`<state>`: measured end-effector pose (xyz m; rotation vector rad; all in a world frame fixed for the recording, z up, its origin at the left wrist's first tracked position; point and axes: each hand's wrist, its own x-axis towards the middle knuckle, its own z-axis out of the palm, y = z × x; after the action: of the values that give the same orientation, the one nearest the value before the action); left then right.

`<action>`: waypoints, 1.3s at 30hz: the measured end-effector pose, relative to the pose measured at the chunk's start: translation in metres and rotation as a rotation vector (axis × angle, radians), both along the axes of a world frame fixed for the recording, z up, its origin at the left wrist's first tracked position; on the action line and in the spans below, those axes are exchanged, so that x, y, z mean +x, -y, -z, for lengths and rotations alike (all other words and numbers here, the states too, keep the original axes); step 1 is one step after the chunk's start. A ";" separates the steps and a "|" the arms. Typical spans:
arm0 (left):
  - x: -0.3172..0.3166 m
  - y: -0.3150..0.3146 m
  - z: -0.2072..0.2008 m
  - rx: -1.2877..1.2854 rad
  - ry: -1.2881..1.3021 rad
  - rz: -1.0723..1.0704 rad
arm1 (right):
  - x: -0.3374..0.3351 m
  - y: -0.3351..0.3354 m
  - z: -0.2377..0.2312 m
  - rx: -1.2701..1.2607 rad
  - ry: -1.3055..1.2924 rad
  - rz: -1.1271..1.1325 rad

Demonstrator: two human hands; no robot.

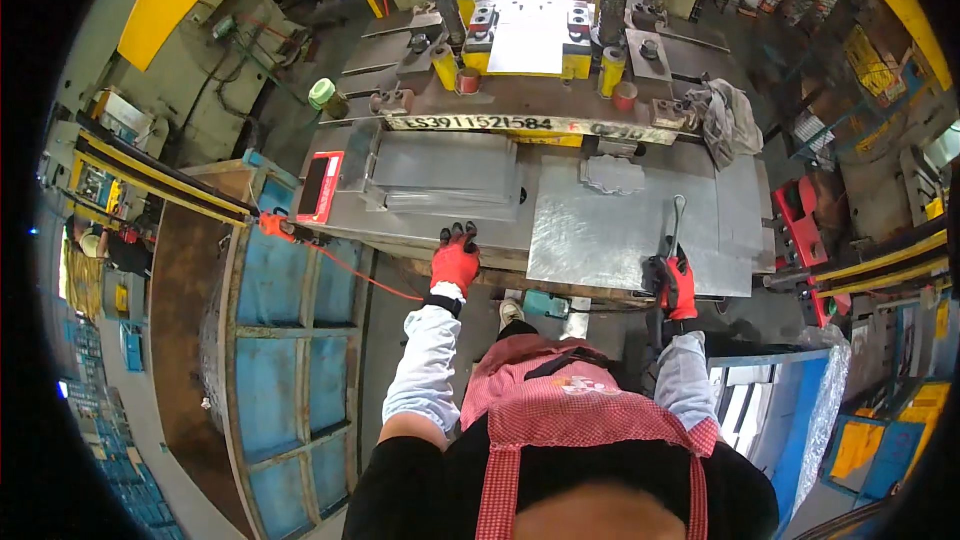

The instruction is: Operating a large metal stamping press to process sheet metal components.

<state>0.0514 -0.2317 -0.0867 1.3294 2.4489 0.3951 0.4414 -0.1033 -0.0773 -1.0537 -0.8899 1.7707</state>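
Note:
My left hand (457, 258), in a red glove with dark fingertips, rests at the front edge of the workbench. Its fingers are apart and it holds nothing. Just beyond it lies a stack of thin grey metal sheets (445, 170). My right hand (677, 285), gloved the same way, is closed around a slim metal rod with a ring-shaped end (679, 205). The rod points away from me over a broad, flat metal plate (600, 230). A small pile of cut metal pieces (612, 175) sits on the plate's far part.
Ahead stands a press die with yellow posts (444, 68) and a bright sheet (525, 35) on it. A grey rag (730, 120) hangs at the right. A red-bordered card (322, 185) lies left. A blue rack (300, 340) and a blue-framed bin (815, 430) flank me.

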 end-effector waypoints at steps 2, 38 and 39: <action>-0.003 0.000 -0.003 0.018 0.007 0.022 | -0.002 0.004 -0.003 0.142 0.069 0.010; -0.038 -0.235 -0.117 0.722 1.362 0.252 | -0.046 -0.033 -0.046 0.004 0.312 -0.220; -0.042 -0.216 -0.124 0.869 1.159 0.207 | -0.049 -0.034 -0.044 -0.021 0.297 -0.199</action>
<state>0.0094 -0.0152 0.0376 1.0587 1.1461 1.7042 0.3922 -0.0693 -0.0335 -1.3020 -1.1948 1.8159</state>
